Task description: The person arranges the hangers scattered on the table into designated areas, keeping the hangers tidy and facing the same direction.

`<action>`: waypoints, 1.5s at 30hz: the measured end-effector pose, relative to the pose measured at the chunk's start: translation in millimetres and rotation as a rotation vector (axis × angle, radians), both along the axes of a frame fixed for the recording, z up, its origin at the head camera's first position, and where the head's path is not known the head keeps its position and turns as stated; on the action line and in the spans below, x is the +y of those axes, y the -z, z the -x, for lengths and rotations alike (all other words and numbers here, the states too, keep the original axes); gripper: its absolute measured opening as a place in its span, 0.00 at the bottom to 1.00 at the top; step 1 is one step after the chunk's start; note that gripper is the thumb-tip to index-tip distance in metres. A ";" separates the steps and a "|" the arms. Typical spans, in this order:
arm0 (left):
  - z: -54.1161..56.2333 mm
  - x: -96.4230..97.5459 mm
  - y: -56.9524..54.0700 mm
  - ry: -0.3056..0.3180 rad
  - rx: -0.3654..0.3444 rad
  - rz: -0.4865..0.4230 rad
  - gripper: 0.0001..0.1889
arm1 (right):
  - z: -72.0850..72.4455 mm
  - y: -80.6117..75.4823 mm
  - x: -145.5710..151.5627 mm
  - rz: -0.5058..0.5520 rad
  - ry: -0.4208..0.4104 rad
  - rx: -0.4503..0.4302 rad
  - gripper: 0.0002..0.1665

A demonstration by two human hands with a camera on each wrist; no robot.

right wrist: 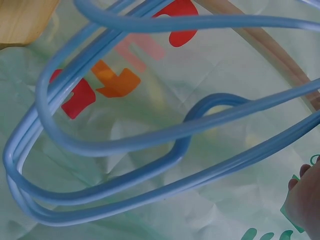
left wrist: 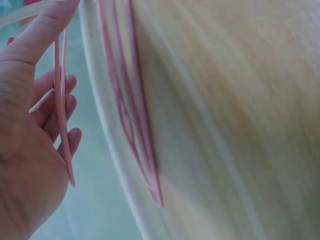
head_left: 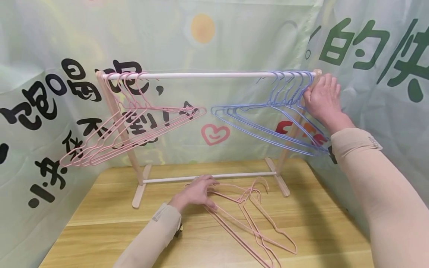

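Note:
Low at the table's centre, my left hand [head_left: 199, 191] holds the end of a pink hanger [left wrist: 61, 105] between thumb and fingers. More pink hangers [head_left: 244, 217] lie overlapped on the wood beside it, hooks towards the rack. At the top right of the clothes rack [head_left: 207, 75], my right hand [head_left: 323, 98] grips the wooden upright by the blue hangers; its thumb is in front and the contact is partly hidden. Several blue hangers [head_left: 268, 108] hang bunched at the rail's right end. Only a few fingertips [right wrist: 300, 195] of this hand show in the right wrist view.
Several pink hangers [head_left: 134, 108] hang at the rail's left end. A white lower bar [head_left: 248, 175] joins the rack's wooden feet [head_left: 139, 193] on the wooden table [head_left: 100, 227]. A printed cloth [head_left: 174, 37] stands close behind and along both sides.

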State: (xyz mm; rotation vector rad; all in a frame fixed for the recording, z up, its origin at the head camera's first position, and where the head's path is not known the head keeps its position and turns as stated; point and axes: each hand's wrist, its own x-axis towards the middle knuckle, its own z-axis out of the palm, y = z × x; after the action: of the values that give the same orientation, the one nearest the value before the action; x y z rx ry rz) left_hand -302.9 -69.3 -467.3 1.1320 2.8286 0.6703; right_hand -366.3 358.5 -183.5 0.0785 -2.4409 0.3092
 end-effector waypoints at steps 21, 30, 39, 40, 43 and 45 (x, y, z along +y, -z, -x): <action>-29.1 -34.9 -37.7 -0.176 0.144 -0.226 0.53 | -0.6 2.3 1.7 -0.003 -0.007 -0.004 0.23; -40.8 -53.8 -54.2 -0.220 0.249 -0.279 0.54 | -0.7 1.1 0.8 -0.003 -0.008 -0.007 0.23; -54.9 -68.7 -68.7 -0.292 0.293 -0.336 0.54 | 0.3 -0.3 1.5 0.006 -0.009 -0.009 0.23; -56.4 -70.0 -69.7 -0.296 0.309 -0.344 0.54 | 0.5 -0.5 1.4 0.006 -0.008 -0.011 0.23; -61.5 -74.0 -72.9 -0.316 0.365 -0.367 0.54 | 1.1 0.5 1.8 0.004 -0.017 0.002 0.22; -64.0 -77.3 -74.6 -0.328 0.416 -0.386 0.55 | 1.4 1.0 1.6 0.001 -0.024 0.009 0.22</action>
State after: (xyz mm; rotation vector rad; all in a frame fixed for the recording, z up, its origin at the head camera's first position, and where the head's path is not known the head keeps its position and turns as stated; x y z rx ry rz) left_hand -238.9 -146.6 -392.7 0.9387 3.3884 1.1686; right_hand -367.7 360.1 -184.5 0.1079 -2.4326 0.3203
